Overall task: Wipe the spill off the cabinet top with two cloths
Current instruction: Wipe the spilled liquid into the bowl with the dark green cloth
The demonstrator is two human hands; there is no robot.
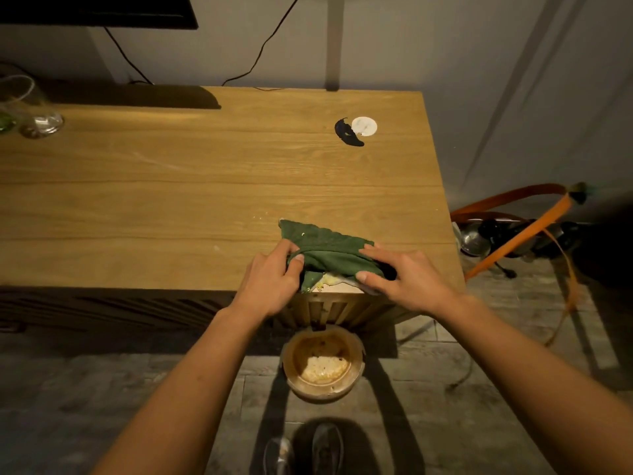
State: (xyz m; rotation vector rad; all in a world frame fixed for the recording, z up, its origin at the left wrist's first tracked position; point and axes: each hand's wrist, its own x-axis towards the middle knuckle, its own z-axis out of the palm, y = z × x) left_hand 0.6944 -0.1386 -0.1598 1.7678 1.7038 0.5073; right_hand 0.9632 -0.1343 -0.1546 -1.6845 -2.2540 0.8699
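Observation:
A green cloth (325,246) lies bunched at the front edge of the wooden cabinet top (171,186). My left hand (274,279) grips its left side, fingers curled into the fabric. My right hand (404,279) presses and pinches its right side. Under the cloth's front edge a pale, lighter cloth or sheet (342,288) with yellowish spill residue (325,281) pokes out over the cabinet's edge. A few tiny crumbs (257,217) lie on the wood left of the cloth.
A brown bowl (322,365) with pale food residue stands on the floor below the cabinet edge. A dark blot (346,133) and white disc (364,126) sit at the back right. Glassware (41,123) stands far left. Orange straps and gear (513,231) lie right of the cabinet.

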